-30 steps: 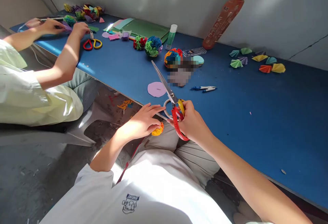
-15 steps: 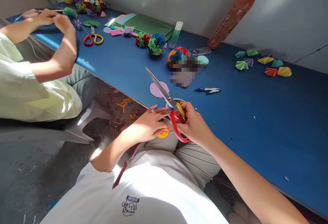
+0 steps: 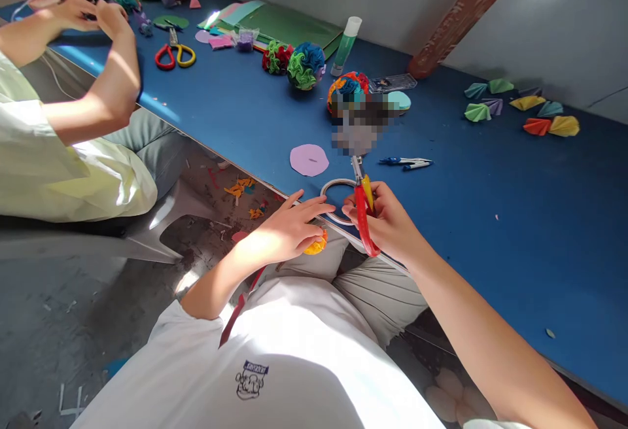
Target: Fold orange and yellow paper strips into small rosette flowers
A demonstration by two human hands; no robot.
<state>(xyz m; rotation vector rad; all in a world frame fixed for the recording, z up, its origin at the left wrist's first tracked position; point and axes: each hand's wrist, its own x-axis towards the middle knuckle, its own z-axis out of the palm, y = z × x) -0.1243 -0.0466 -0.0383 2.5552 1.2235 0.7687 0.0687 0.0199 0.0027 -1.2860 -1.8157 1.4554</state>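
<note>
My right hand (image 3: 387,223) grips red-and-yellow scissors (image 3: 364,210) by the handles, blades pointing away toward a blurred patch on the blue table (image 3: 490,220). My left hand (image 3: 289,229) holds a small orange-yellow paper piece (image 3: 316,244) at the table's near edge, fingers stretched toward the scissors. A thin ring (image 3: 336,187) lies on the table just beyond both hands. A lilac paper circle (image 3: 309,159) sits a little farther off.
Paper pom-pom balls (image 3: 305,66), a glue stick (image 3: 347,45), green sheets (image 3: 289,23), pens (image 3: 407,163), folded paper fans (image 3: 520,108) and a second pair of scissors (image 3: 174,55) lie on the table. A person in a pale shirt (image 3: 53,148) works at the left. A bottle (image 3: 461,17) leans on the wall.
The scissors have swung from pointing up-left to pointing straight away, blades now closed. Both hands shifted slightly forward over the table edge. The person at the left raised both hands.
</note>
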